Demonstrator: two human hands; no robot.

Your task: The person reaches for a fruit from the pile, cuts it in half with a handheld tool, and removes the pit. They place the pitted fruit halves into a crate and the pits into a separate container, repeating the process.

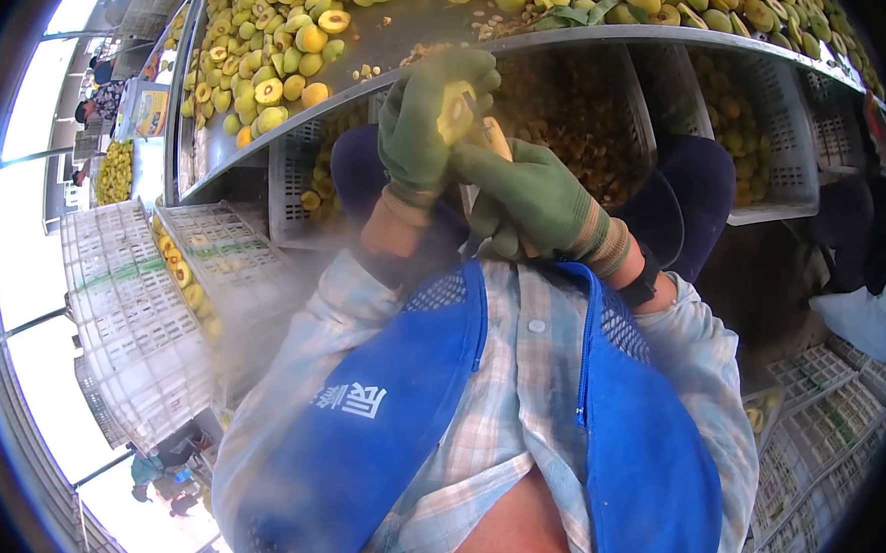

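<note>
My gloved left hand (423, 125) is closed around a cut plum (456, 112), its yellow flesh and reddish-brown centre facing my right hand. A knife (497, 139) with a light wooden-looking handle is gripped in my gloved right hand (532, 196), its thin dark tip right at the cut face of the fruit. Both green knitted gloves nearly meet, just in front of my chest and below the edge of the metal worktable (405, 49). Fingers of the right glove hide part of the knife.
Heaps of whole and halved plums (274, 52) lie on the worktable. Under it, a white crate (572, 103) of brown pits or scraps stands between my knees, with a crate of fruit (741, 132) to its right. Stacked white crates (136, 310) rise at the left.
</note>
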